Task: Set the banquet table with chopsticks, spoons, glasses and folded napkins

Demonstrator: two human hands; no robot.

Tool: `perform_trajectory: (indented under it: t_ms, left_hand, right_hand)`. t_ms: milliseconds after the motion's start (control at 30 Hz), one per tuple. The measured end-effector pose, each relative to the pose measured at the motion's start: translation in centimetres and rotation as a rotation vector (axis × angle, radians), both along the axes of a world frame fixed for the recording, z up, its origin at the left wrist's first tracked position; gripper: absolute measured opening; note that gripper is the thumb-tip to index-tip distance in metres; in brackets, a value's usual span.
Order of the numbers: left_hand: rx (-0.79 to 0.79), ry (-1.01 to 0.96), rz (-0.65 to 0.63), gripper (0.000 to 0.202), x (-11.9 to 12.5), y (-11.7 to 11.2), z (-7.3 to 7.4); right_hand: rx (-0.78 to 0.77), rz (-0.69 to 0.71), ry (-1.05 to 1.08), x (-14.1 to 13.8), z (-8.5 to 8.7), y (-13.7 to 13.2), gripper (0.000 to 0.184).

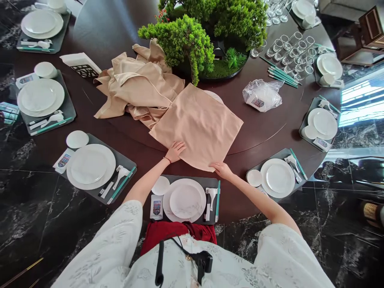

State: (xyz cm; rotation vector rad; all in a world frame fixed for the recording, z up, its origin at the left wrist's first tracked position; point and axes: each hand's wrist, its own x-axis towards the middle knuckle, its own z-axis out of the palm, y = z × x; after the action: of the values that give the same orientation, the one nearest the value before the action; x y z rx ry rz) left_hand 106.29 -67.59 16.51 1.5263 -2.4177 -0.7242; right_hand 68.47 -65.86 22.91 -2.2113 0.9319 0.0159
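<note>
Black-marbled floor [33, 204] rings a round brown table [232, 206]; toward its near edge, the right hand [222, 170] pinches a square beige cloth [198, 126], the left hand [176, 151] unclear in grip.

Bright; glare on floor [361, 100] at right; tabletop [100, 24] sheen; edges stretched.

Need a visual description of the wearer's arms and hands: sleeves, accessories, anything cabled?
Loose, short white sleeves with a pale grey leaf-like pattern, forearms bare. Left hand: ungloved, thin dark-red bracelet at the wrist. Right hand: ungloved, nothing visible at the wrist. Rings too small to tell. No cables along either arm.
</note>
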Motion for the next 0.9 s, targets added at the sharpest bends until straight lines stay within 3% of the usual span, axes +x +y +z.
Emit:
perform_trajectory:
  t_ms: [67, 167, 267, 333, 400, 533, 600, 700, 800, 900]
  left_hand:
    - [-0.027, 0.029, 0.016, 0.048, 0.7, 0.4, -0.5]
    - [-0.076, 0.076, 0.038, 0.043, 4.0, 1.6, -1.1]
    - [-0.128, 0.080, 0.127, 0.041, 8.9, 3.2, -1.3]
    - [-0.143, 0.074, 0.192, 0.035, 12.1, 4.3, -1.1]
    - [-0.142, 0.070, 0.266, 0.028, 14.7, 5.0, -0.8]
    - [-0.120, 0.102, 0.418, 0.017, 17.5, 5.0, -0.4]
    - [-0.101, 0.116, 0.480, 0.019, 18.3, 4.4, -0.6]
    - [-0.063, 0.120, 0.550, 0.023, 19.1, 3.6, -0.8]
    - [-0.089, 0.066, 0.579, 0.023, 18.9, 3.2, -0.6]
    - [-0.227, -0.040, 0.522, 0.026, 16.7, 3.1, 0.4]
  right_hand:
    - [0.080, -0.077, -0.002, -0.3, 1.9, 2.8, 0.056]
    - [0.284, -0.065, 0.018, -1.3, 5.0, 5.9, 0.057]
    - [0.523, 0.029, 0.018, -1.6, 6.9, 5.4, 0.046]
    - [0.556, -0.015, 0.011, -0.7, 7.0, 2.2, 0.036]
    - [0.443, -0.196, 0.003, 0.9, 6.1, -3.1, 0.026]
    - [0.204, -0.537, -0.017, 5.3, 3.0, -16.0, 0.024]
    - [0.131, -0.688, 0.057, 7.1, 1.3, -20.6, 0.024]
    - [0.097, -0.831, 0.164, 8.9, -0.7, -23.7, 0.018]
    - [0.088, -0.915, 0.200, 9.7, -2.0, -23.9, 0.014]
    - [0.073, -0.957, 0.156, 9.8, -2.7, -24.1, 0.011]
